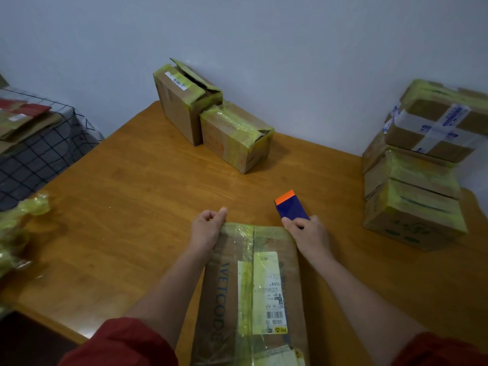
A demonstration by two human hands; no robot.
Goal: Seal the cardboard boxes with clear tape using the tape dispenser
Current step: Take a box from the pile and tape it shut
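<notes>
A cardboard box (227,294) with a white shipping label and yellowish clear tape along its top lies on the wooden table (132,196) right in front of me. My left hand (207,228) rests at the box's far left corner with thumb and fingers pinched together at the taped edge. My right hand (307,233) is at the far right corner and grips a blue tape dispenser (290,207) with an orange end, pointing away from me.
Two taped boxes (211,114) stand at the back of the table against the wall. A stack of taped boxes (420,167) fills the right side. Crumpled tape (18,228) lies at the left edge, beside a checked cloth holding flat cardboard (23,120).
</notes>
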